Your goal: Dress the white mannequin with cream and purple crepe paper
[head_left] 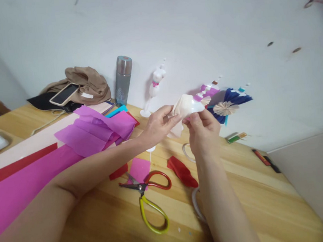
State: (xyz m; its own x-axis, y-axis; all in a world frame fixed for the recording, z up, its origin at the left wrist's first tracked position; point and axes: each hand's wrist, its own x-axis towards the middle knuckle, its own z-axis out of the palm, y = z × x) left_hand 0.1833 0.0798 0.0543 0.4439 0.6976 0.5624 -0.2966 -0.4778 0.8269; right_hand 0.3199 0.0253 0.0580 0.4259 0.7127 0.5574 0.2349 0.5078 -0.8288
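Note:
Above the table, my left hand (159, 124) pinches a piece of cream paper (180, 107). The paper is wrapped around part of a small glossy white mannequin (196, 107), which is tilted on its side. My right hand (204, 130) is closed on the mannequin from below and the right, its thumb against the white body. A loose end of the paper hangs below my left fingers. Below my hands lie open scissors (141, 187) with one red and one yellow handle, on a pink paper piece (140, 168). A crumpled red piece (182, 171) lies nearby.
Against the wall stand a white mannequin (156, 79), a blue paper dress (234, 100) and a grey thermos (123, 81). Magenta paper (35, 178) and purple paper (94, 131) cover the left side. A phone (64, 94) rests by a brown cloth (87, 80). Tape rolls (196, 205) lie near my right forearm.

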